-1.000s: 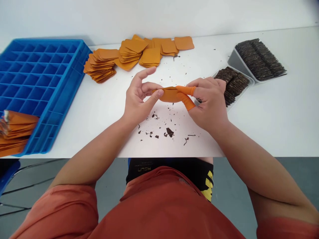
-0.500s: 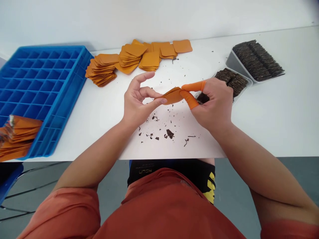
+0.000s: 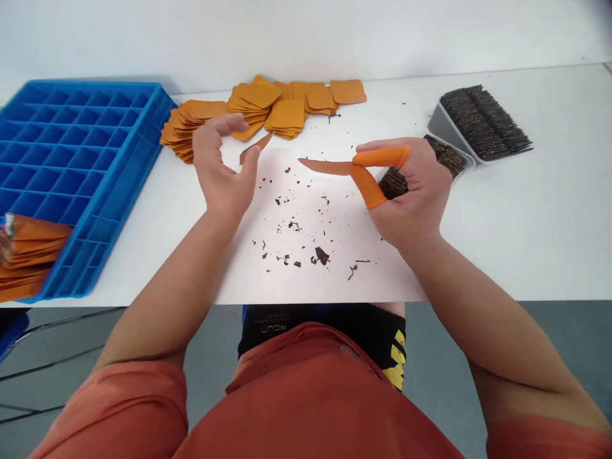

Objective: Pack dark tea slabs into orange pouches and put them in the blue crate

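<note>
Handling two thin orange sheets over the desk, one per hand, well apart from each other. Pinching the right-hand sheet by one end, nearly edge-on, in the right hand: thumb and index fingers clamped on it through orange finger covers. Holding the left-hand sheet, apparently, under the thumb of the left hand, with index curled clear. Can't see the opposing contact there.

Probably at a sorting or separating step, one sheet to each hand. Calls next for a light edge grip on both, without creasing, and separate set-down spots. Worth staying clear of the piled orange sheets just behind the left hand; easy to knock, likely. Also worth avoiding the dark flakes scattered between the forearms.

Around that: at left, blue compartment tray, with bundled orange sheets over its near end; can't tell which compartment. At right, front clear tub partly behind the right hand, next to rear clear tub, both packed with dark thin sheets.
</note>
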A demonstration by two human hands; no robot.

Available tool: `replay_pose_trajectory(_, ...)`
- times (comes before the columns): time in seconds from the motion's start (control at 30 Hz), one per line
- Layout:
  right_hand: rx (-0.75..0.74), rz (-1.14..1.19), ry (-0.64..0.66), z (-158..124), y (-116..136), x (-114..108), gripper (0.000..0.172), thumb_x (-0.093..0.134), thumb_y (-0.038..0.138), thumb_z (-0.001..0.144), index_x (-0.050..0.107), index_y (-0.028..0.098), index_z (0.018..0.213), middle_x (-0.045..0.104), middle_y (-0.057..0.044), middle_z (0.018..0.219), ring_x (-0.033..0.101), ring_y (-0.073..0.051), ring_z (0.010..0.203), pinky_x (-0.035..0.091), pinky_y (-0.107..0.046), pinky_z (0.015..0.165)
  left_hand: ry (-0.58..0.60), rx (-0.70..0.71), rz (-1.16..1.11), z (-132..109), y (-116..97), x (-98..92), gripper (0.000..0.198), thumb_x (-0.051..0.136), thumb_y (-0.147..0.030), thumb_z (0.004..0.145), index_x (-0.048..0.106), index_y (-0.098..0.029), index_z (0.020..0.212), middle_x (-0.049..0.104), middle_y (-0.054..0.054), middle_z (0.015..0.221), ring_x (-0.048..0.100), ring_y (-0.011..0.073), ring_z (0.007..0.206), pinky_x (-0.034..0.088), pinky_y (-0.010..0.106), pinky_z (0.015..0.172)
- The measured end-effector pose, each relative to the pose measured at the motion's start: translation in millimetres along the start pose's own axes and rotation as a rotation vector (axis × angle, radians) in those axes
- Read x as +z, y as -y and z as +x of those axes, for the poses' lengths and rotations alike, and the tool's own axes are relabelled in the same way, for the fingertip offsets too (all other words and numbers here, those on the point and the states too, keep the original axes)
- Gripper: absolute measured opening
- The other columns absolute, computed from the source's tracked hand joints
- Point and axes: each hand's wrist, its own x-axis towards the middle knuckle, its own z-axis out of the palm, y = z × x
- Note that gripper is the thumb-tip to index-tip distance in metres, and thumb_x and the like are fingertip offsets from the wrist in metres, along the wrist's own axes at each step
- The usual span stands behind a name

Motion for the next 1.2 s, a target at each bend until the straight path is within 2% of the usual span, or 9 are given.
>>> replay_pose_trajectory(0.13, -0.023, 0.069, -0.027, -0.2, 3.7, 0.7, 0.007, 0.069, 0.030, 0.101, 0.075, 0.031, 0.100, 0.080, -0.003, 0.112, 0.074, -0.026, 0.108, 0.061, -0.053, 0.100, 0.222, 0.079, -0.117, -1.1, -24.1, 1.1, 0.071, 0.085, -0.071, 0.084, 0.063, -0.040, 0.143, 0.064, 0.004, 0.147, 0.043, 0.0350, 0.150, 0.029, 0.062, 0.133)
replay_pose_trajectory(0.23, -0.019, 0.075, 0.015, 0.4, 2.5, -0.3, 0.007, 0.066, 0.033, 0.102, 0.073, 0.032, 0.102, 0.078, -0.004, 0.110, 0.073, -0.026, 0.105, 0.062, -0.051, 0.095, 0.417, 0.085, -0.297, -13.4, -53.7, 16.9, 0.049, 0.078, -0.061, 0.094, 0.068, -0.034, 0.133, 0.073, 0.007, 0.131, 0.055, 0.0340, 0.144, 0.043, 0.060, 0.124)
replay_pose_trajectory(0.33, -0.048, 0.110, 0.056, 1.5, 0.3, -1.8, 0.007, 0.065, 0.031, 0.100, 0.071, 0.030, 0.104, 0.076, -0.007, 0.109, 0.072, -0.025, 0.103, 0.061, -0.048, 0.094, 0.397, 0.036, -0.399, -24.3, -69.4, 31.7, 0.027, 0.058, -0.050, 0.109, 0.070, -0.032, 0.125, 0.075, 0.006, 0.119, 0.068, 0.0257, 0.123, 0.057, 0.049, 0.108)
replay_pose_trajectory(0.5, -0.046, 0.063, 0.168, 0.2, 2.9, -2.2, 0.015, 0.070, 0.035, 0.098, 0.075, 0.032, 0.112, 0.076, -0.009, 0.123, 0.070, -0.030, 0.118, 0.058, -0.055, 0.101, 0.393, 0.026, -0.359, -24.0, -73.1, 32.1, 0.031, 0.057, -0.054, 0.109, 0.072, -0.027, 0.116, 0.075, 0.008, 0.111, 0.071, 0.0254, 0.115, 0.059, 0.049, 0.103)
replay_pose_trajectory(0.63, -0.023, 0.051, 0.106, -2.1, 5.6, -1.4, 0.012, 0.071, 0.040, 0.099, 0.076, 0.031, 0.094, 0.077, -0.006, 0.101, 0.070, -0.027, 0.099, 0.059, -0.051, 0.090, 0.435, 0.120, -0.371, -20.4, -79.6, 26.9, 0.021, 0.065, -0.040, 0.108, 0.067, -0.029, 0.124, 0.075, 0.007, 0.111, 0.070, 0.0246, 0.110, 0.059, 0.048, 0.099)
replay_pose_trajectory(0.77, -0.050, 0.125, 0.078, -4.7, 6.5, 2.7, 0.033, 0.078, 0.054, 0.094, 0.068, 0.027, 0.077, 0.073, -0.004, 0.086, 0.066, -0.024, 0.086, 0.056, -0.046, 0.082, 0.414, 0.102, -0.415, -26.2, -87.1, 33.6, 0.075, 0.090, -0.048, 0.088, 0.050, -0.034, 0.149, 0.068, 0.009, 0.137, 0.067, 0.0299, 0.126, 0.056, 0.052, 0.109)
replay_pose_trajectory(0.83, -0.047, 0.151, 0.107, -6.9, 7.4, 6.3, 0.047, 0.080, 0.063, 0.089, 0.060, 0.026, 0.069, 0.069, -0.002, 0.079, 0.064, -0.022, 0.080, 0.055, -0.044, 0.079, 0.373, 0.104, -0.443, -31.3, -91.2, 40.9, 0.085, 0.091, -0.055, 0.084, 0.046, -0.037, 0.153, 0.064, 0.009, 0.142, 0.065, 0.0324, 0.133, 0.053, 0.055, 0.114)
replay_pose_trajectory(1.0, -0.026, 0.172, 0.146, -10.3, 8.3, 11.9, 0.069, 0.079, 0.081, 0.079, 0.046, 0.023, 0.059, 0.057, 0.001, 0.064, 0.055, -0.018, 0.069, 0.050, -0.039, 0.070, 0.421, 0.061, -0.544, -43.1, -103.4, 55.0, 0.064, 0.085, -0.056, 0.089, 0.052, -0.038, 0.140, 0.066, 0.007, 0.127, 0.070, 0.0302, 0.117, 0.060, 0.052, 0.101)
replay_pose_trajectory(1.2, -0.014, 0.206, 0.225, -7.9, 6.6, 8.5, 0.068, 0.063, 0.087, 0.087, 0.057, 0.025, 0.060, 0.061, -0.002, 0.066, 0.055, -0.018, 0.069, 0.049, -0.039, 0.068, 0.412, 0.000, -0.621, -46.7, -104.1, 54.8, 0.050, 0.079, -0.059, 0.092, 0.049, -0.031, 0.121, 0.060, 0.006, 0.111, 0.067, 0.0237, 0.097, 0.062, 0.044, 0.079)
